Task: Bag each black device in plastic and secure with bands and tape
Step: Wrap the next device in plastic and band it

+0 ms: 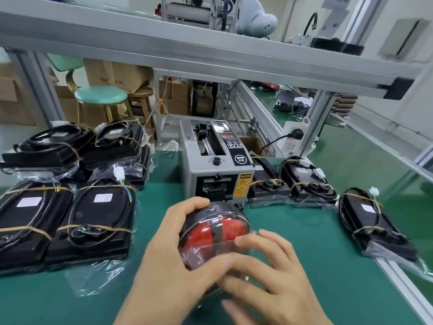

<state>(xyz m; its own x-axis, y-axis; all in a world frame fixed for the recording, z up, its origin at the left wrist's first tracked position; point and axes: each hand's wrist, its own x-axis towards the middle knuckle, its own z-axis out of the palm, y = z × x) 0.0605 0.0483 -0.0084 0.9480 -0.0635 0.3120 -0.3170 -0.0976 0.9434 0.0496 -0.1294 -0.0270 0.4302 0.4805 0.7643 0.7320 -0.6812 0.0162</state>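
Several bagged, banded black devices (pixel 93 221) stacked left on the green tabletop (pixel 328 266), likely finished; more banded ones (pixel 309 184) right. Tape dispenser (pixel 218 160) dead ahead, handy for sealing. Nearest: bagged device with red lens (pixel 215 233), held just above the tabletop. Left hand (pixel 173 249) clenched around its side, steadying. Right hand (pixel 269 266), fingers flat, pressing plastic (pixel 199 256) down, probably smoothing tape.

Bright, even overhead light with soft shadows; glare glints on the plastic bags (pixel 98 275) at lower left. The right hand (pixel 264 275) is motion-blurred, and wide-angle distortion bends the aluminium frame (pixel 210 55) across the top.
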